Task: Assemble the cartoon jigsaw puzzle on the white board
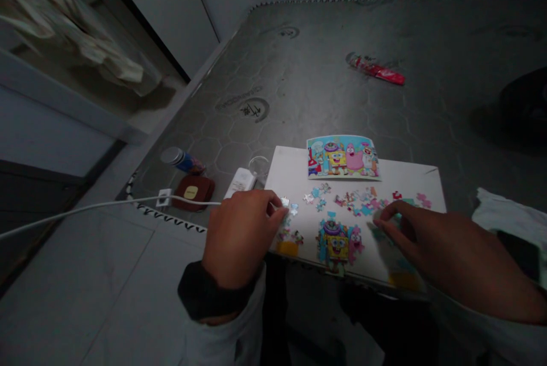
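Observation:
A white board (401, 178) carries loose jigsaw pieces and a partly joined cartoon puzzle (337, 242) near its front edge. Behind these, a printed picture card (343, 158) with the same characters rests at the board's far side. My left hand (245, 229), with a dark band at the wrist, is closed in a pinch over the board's left part, right beside small blue puzzle pieces (294, 208). To the right of the joined section, my right hand (444, 240) hovers with thumb and forefinger pinched together. What lies between either hand's fingertips is too small to make out.
Left of the board are a white charger-like box (240, 181), a brown case (194, 192), a blue can (188, 161) and a white cable (106, 204). A red wrapped packet (378, 71) lies farther back on the grey mattress (307, 86). White crumpled material (504, 212) sits at right.

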Demonstrator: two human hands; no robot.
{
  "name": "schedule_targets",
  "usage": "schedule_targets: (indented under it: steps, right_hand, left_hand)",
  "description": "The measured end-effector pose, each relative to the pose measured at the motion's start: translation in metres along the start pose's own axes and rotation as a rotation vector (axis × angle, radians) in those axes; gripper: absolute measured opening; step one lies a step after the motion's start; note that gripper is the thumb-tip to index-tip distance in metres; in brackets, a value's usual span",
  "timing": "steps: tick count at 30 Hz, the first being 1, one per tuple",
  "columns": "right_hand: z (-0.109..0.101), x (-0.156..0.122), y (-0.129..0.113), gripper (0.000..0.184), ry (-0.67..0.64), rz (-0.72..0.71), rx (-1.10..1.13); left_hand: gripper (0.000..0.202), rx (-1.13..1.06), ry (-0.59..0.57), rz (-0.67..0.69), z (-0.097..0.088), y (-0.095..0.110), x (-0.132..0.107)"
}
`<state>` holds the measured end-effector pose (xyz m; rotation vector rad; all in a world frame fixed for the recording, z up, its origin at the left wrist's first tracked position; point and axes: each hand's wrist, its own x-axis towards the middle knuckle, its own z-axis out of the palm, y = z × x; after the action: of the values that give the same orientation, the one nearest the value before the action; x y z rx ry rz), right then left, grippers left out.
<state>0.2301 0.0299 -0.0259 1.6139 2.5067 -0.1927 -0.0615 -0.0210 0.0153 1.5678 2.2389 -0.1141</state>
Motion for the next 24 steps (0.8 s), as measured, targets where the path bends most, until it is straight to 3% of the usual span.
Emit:
schedule_targets:
  steps: [6,13,19,24]
  right_hand:
    - [-0.005,0.002,-0.007,0.041,0.012,-0.018,0.005]
    - [-0.002,-0.002,-0.002,0.04,0.069,-0.05,0.026]
    - [-0.001,-0.004,0.007,0.039,0.108,-0.066,0.014]
    - [-0.003,-0.003,0.005,0.034,0.062,-0.054,0.097]
  left_hand:
    - [0.015,0.006,0.008,0.021,0.008,0.022,0.002]
    - [0.014,-0.088,0.094,0.089,0.033,0.051,0.007]
    - [0.009,-0.053,0.127,0.055,0.031,0.052,0.008]
    - [0.009,-0.069,0.141,0.017,0.024,0.043,0.013]
